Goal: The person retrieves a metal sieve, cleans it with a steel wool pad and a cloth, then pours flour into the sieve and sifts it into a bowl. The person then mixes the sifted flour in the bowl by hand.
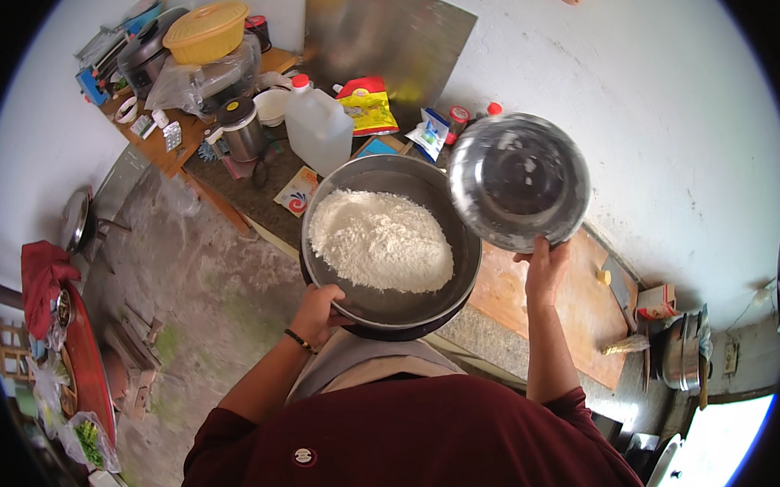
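Note:
A wide grey metal pan (386, 309) stands before me at the counter's edge, a mound of white flour-like powder (383, 240) heaped inside it. My left hand (322, 309) grips the pan's near-left rim, thumb over the edge. Up to the right, my right hand (546, 268) holds a shiny steel bowl (519, 181) by its lower rim. The bowl is tilted so its inside faces me, with white traces on the metal and some motion blur. It overlaps the pan's far-right rim in view; whether they touch I cannot tell.
Behind the pan stand a plastic jug (320, 131) with a red cap, a yellow-and-red packet (369, 107) and a blue-white packet (430, 134). Rightward lies a wooden board (578, 306) with a whisk brush (625, 346). A metal pot (681, 351) sits beyond; a steel thermos cup (243, 133) stands left.

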### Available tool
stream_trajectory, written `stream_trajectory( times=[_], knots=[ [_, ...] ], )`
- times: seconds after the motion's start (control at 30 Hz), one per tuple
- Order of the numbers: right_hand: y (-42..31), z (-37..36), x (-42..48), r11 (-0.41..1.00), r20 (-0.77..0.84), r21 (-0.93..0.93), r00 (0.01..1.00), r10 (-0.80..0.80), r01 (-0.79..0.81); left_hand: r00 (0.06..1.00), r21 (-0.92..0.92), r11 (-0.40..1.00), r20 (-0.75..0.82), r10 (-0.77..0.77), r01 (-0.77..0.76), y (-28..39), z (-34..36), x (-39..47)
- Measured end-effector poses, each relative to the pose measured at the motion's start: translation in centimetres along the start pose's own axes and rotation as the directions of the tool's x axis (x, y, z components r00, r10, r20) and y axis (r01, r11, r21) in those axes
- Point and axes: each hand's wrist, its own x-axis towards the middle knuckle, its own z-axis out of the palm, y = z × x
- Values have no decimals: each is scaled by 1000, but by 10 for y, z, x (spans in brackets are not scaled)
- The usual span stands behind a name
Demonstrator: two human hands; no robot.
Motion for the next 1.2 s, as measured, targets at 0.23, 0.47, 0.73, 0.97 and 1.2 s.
stream_trajectory(
  times=[0.23,0.47,0.73,0.97,1.2],
  knots=[
    [117,-107,9,849,-179,220,836,519,-480,999,-35,999,-9,-42,41,0,-1,0],
    [193,-153,-11,695,-99,357,714,693,-625,1000,-32,999,-9,-13,12,0,9,-6],
    [110,-109,-31,766,-179,-520,925,335,-378,998,-82,995,-3,59,-59,-8,11,-9],
    [67,5,-50,837,309,152,830,464,-525,999,-126,992,32,36,-32,-7,23,-11],
    [73,16,-45,616,267,312,689,674,-723,992,-45,999,127,18,-13,24,28,-20]
  ],
)
